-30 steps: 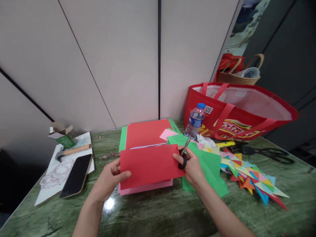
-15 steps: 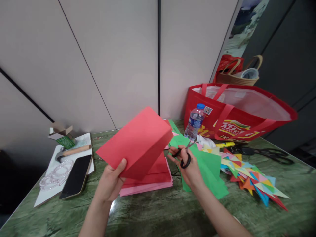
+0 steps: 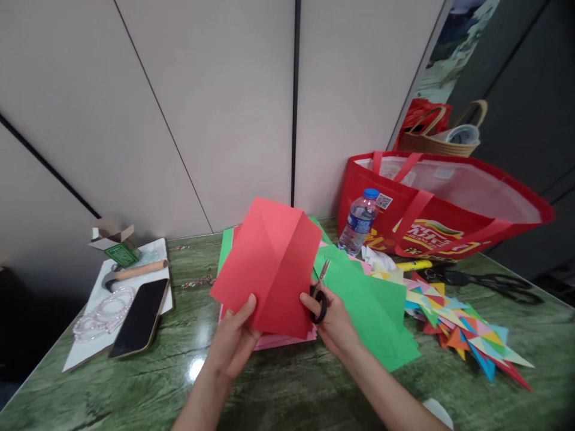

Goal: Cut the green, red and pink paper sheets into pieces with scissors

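Observation:
Pinched at its lower left edge, a creased sheet of red paper [image 3: 274,263] is held up by my left hand [image 3: 236,341], thumb on top. My right hand [image 3: 332,317] has a small pair of scissors [image 3: 320,293] with black handles, blades pointing up and away from me. Its thumb lies at the red paper's right edge. Beneath the held sheet is a pile of paper, with pink edges [image 3: 285,341] showing at the front. Green sheets [image 3: 359,293] are spread beside my right hand.
Folded multicoloured paper pieces [image 3: 467,323] lie at the right, near black scissors [image 3: 498,284]. A water bottle [image 3: 359,221] stands before a red bag [image 3: 449,203]. On the left are a phone [image 3: 140,317], a hammer [image 3: 137,272], beads [image 3: 103,314] and a small box [image 3: 119,245].
The red sheet has opened out from its fold and turned more upright. My left hand has moved right and lower; my right hand has come in to the paper's right edge with the scissors.

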A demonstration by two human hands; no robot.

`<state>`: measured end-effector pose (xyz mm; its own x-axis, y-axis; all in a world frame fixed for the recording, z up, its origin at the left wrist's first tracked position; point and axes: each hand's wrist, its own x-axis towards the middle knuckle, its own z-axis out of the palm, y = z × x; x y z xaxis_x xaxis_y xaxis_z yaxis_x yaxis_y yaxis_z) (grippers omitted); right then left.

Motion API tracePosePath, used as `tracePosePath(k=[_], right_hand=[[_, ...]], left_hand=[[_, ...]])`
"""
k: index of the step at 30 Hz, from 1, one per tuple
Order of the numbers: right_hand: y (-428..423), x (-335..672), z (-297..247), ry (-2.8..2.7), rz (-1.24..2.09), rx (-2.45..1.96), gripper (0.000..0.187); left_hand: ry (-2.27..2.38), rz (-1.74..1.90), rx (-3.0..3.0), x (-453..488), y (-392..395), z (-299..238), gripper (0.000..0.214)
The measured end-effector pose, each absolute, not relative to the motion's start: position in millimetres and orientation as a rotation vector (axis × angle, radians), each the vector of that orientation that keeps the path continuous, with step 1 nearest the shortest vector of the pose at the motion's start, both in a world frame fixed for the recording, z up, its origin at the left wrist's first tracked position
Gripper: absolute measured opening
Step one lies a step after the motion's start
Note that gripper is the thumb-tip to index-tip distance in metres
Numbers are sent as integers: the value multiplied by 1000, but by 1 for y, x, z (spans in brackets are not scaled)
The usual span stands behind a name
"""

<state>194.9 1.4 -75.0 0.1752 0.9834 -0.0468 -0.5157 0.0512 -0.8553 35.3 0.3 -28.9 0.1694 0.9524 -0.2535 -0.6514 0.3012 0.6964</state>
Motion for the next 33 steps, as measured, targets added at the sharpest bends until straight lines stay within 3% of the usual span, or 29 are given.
tracePosePath(k=[8, 16, 33], right_hand=[[10, 225, -71, -767, 1110, -969, 37], [10, 226, -68, -864, 1043, -1060, 39], [23, 235, -97, -880, 1063, -1137, 45]], left_hand=[[640, 985, 874, -20, 9, -10, 48], [820, 823, 822, -21, 14, -21, 23], [1043, 977, 797, -8, 28, -35, 29]])
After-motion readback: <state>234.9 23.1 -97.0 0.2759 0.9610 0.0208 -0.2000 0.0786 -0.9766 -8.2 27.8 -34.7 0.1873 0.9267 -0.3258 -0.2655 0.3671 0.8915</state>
